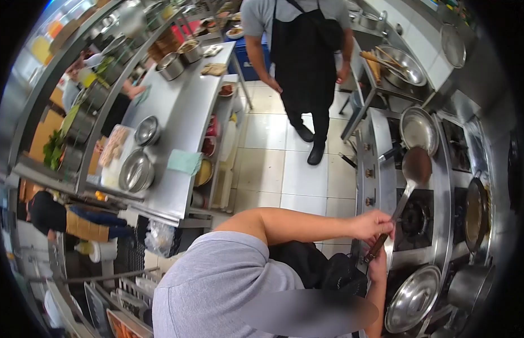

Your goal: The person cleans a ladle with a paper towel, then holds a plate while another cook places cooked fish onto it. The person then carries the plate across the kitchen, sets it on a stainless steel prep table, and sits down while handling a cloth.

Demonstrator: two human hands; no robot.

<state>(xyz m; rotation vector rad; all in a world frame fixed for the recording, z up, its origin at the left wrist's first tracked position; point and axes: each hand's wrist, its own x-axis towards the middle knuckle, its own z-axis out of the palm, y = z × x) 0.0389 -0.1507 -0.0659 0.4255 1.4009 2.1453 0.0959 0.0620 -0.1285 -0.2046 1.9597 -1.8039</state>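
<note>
While the person leaned toward the stove [375, 191], a long-handled metal ladle [418, 164] reached out over its left half, its dark, blurred bowl just beside a shallow steel pan [418, 132] near the left end; whether the two touched could not be told. The left hand [373, 225] had its fingers closed round the brown grip. The right hand [377, 268] was at the butt of that grip, nearer the front edge, its fingers partly hidden, so how far they were closed could not be told. Judging from how things lay, handling of the ladle was under way rather than finished: it was aloft at the grip and not set down, and nothing could be seen pouring from it. What the bowl held, if anything, was too blurred to make out. A round metal lid [413, 298] lay toward the right end, and a dark frying pan [476, 215] sat along the wall edge. A co-worker in a black apron [305, 62] stood past the left end, hands well apart from the ladle.
</note>
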